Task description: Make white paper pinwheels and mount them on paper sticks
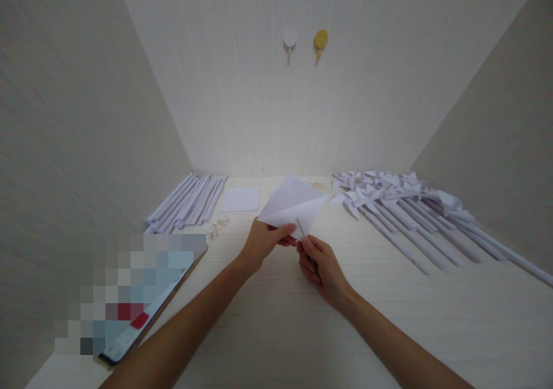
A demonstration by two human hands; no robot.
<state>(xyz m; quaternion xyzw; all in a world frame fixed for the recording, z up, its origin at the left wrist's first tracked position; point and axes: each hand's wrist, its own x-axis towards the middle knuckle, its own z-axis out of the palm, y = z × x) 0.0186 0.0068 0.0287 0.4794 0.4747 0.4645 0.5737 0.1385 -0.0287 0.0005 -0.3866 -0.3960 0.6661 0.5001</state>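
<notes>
With a mostly blurred flat thing (124,344) nearest, at eight o'clock from the held paper. Gripping scissors (299,225) in the curled fingers of the right hand (322,265), at five o'clock, with a blade over the near corner of the creased white paper (294,196). Pinching that paper, tilted at centre, between thumb and fingers of the left hand (261,242), at seven o'clock. Surrounded on the table (268,314) by small pale bits (218,226), a square sheet (240,200) and rolled tubes (190,201) at nine o'clock, piled pinwheels (380,190) at three. Faced, farthest, at twelve, by white (290,37) and yellow hooks (321,38) on the wall (259,118).
</notes>
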